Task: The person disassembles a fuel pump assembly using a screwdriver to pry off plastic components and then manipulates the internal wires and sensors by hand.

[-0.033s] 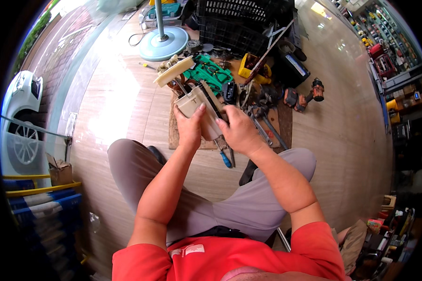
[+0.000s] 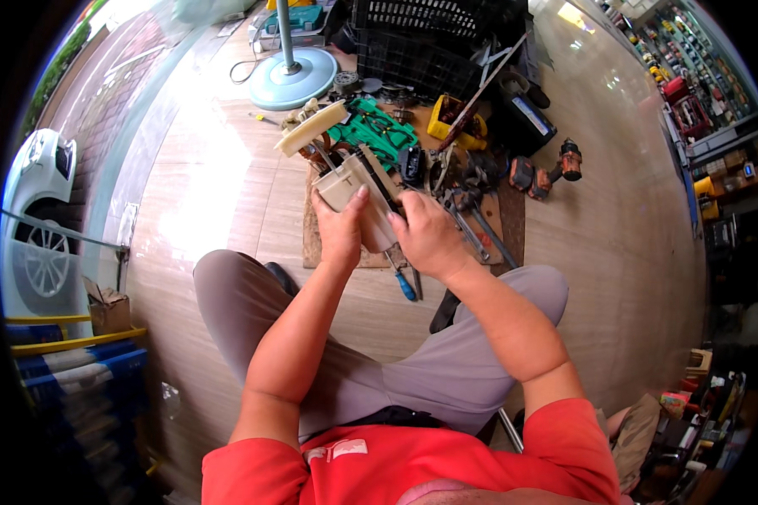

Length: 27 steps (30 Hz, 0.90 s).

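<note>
Above my lap I hold a cream plastic fuel pump module (image 2: 342, 188) at a slant, its round flange (image 2: 313, 130) pointing away to the upper left. Thin metal rods join the flange to the housing. My left hand (image 2: 342, 231) wraps the housing's left side, thumb lying on its front face. On the right side, my right hand (image 2: 432, 235) is closed on the housing beside a dark strip, with its fingertips partly hidden. Below the module, a blue-handled screwdriver (image 2: 405, 286) lies at the front edge of a brown board (image 2: 514, 223).
On and around the board lie a green tool case (image 2: 377, 133), a yellow bin (image 2: 446, 126), several dark tools and an orange cordless drill (image 2: 535, 178). Behind are a round pale-blue stand base (image 2: 307, 80) and black crates (image 2: 413, 63). Blue-and-yellow racking (image 2: 80, 349) stands at left.
</note>
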{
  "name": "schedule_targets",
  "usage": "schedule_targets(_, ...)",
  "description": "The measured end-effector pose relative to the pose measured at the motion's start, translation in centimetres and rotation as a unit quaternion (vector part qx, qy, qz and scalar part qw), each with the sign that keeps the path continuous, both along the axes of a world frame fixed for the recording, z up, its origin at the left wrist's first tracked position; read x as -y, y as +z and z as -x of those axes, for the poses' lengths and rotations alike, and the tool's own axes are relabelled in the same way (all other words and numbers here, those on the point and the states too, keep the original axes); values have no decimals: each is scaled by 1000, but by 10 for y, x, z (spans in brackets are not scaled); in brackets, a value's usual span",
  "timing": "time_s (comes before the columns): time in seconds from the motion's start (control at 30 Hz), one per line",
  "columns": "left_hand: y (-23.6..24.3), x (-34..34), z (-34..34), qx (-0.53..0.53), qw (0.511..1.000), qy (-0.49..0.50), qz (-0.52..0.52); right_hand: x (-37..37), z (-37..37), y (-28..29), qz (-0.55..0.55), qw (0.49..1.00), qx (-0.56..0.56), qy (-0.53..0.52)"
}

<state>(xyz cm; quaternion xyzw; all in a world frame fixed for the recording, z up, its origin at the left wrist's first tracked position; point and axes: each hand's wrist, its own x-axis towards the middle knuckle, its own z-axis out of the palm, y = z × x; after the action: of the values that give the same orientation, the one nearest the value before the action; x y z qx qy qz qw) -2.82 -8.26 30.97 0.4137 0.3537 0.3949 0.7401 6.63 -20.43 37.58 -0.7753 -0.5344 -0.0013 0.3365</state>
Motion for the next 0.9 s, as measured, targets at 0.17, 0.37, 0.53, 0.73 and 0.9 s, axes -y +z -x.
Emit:
schedule_targets(0.17,8,7,-2,-29,999,7,-32,-1,-1,-17,-49,997,65,-4)
schedule_targets(0.37,8,9,2,-84,991,26,-106,-1,4,-28,-44,998,15,-32)
schedule_targets(0.53,11,6,3,-92,981,37,-168,-3,4,-32,-69,996,-36,-40)
schedule_targets(0.73,3,2,4,-123,957,35,-259,5,4,-8,-48,992,-116,-16)
schedule_targets(0.9,8,2,7,19,998,-24,-57,13,-1,5,-66,992,-97,38)
